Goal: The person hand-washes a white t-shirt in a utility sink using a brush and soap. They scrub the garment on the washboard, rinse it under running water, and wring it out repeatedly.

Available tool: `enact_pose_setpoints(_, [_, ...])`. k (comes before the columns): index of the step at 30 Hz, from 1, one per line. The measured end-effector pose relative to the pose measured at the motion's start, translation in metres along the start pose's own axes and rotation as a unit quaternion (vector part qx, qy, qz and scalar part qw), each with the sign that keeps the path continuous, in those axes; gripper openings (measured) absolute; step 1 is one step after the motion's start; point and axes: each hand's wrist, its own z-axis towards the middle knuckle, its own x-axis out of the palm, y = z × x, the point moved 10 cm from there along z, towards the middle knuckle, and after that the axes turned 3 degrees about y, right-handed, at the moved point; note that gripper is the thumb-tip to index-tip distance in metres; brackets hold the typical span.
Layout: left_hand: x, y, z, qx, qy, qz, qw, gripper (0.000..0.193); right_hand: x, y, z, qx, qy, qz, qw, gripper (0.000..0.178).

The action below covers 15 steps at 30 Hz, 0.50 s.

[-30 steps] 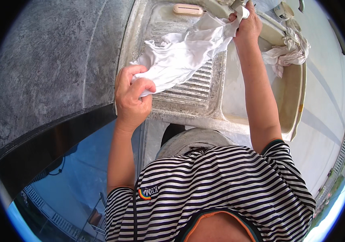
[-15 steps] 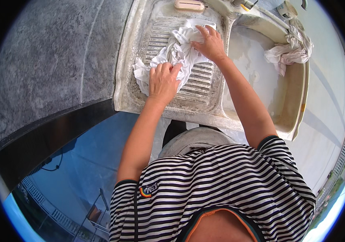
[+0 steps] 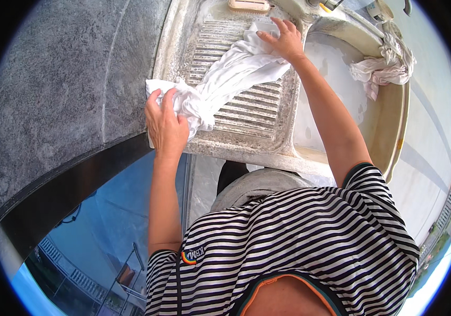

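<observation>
A wet-looking white cloth (image 3: 231, 73) lies slantwise across the ribbed washboard (image 3: 260, 108) of a worn stone sink, bunched at its near left end and smoother toward the far right. My left hand (image 3: 166, 126) grips the bunched end at the sink's left rim, thumb and fingers on either side of the folds. At the far end, my right hand (image 3: 287, 43) rests on the cloth with thumb and fingers spread apart; its palm side is hidden.
A scrubbing brush (image 3: 249, 5) sits behind the washboard. To the right is a basin (image 3: 336, 89) with cloudy water, and another whitish cloth (image 3: 381, 71) hangs over its far right rim. Part of a tap (image 3: 326, 7) shows at the back. A grey counter (image 3: 62, 89) adjoins on the left.
My left hand has moved left and slightly nearer, drawing the cloth's near end to the sink's left rim. The cloth is now more stretched out. My right hand has shifted slightly right and farther away.
</observation>
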Motion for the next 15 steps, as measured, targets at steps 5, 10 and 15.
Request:
enact_pose_setpoints(5, [0.099,-0.048,0.059,0.024,0.037,-0.093,0.995,0.055,0.025,0.046,-0.037,-0.035,0.110,-0.059,0.992,0.052])
enact_pose_setpoints(10, [0.074,-0.069,0.040,0.115,0.003,-0.069,0.991,0.035,-0.050,0.027,-0.003,0.062,-0.007,0.362,0.930,0.038])
enact_pose_setpoints(15, [0.082,-0.108,-0.022,0.239,0.088,-0.047,0.966,0.018,0.006,-0.019,0.024,0.067,0.103,-0.032,0.992,0.079])
